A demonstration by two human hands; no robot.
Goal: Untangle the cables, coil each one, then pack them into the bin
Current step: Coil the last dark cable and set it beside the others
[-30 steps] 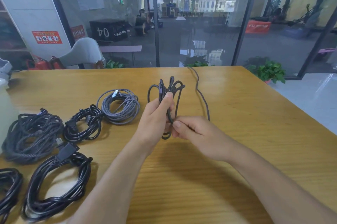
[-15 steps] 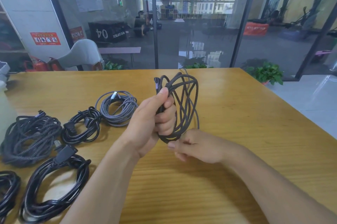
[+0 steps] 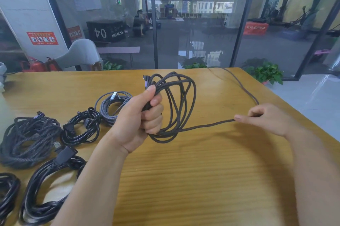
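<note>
Half-coiled at most: braided cable (image 3: 176,104) at centre, loops gripped in left hand (image 3: 142,117), fingers (image 3: 154,113) curled tight round the bundle. Free run stretched toward 3 o'clock, pinched in right hand (image 3: 266,119), tail trailing along tabletop (image 3: 184,179) toward 1 o'clock. Judged left: rest of this coil, then packing. Five coiled cables at 9 o'clock, grey coil (image 3: 114,105) nearest. No bin in view. Nothing seen blocking.

1. Left hand (image 3: 139,115) gripping loops of dark braided cable (image 3: 176,104) above the bench (image 3: 202,179).
2. Right hand (image 3: 270,121) pinching the cable's loose run, stretched out rightward.
3. Coiled cables (image 3: 79,128) lying at left.
</note>
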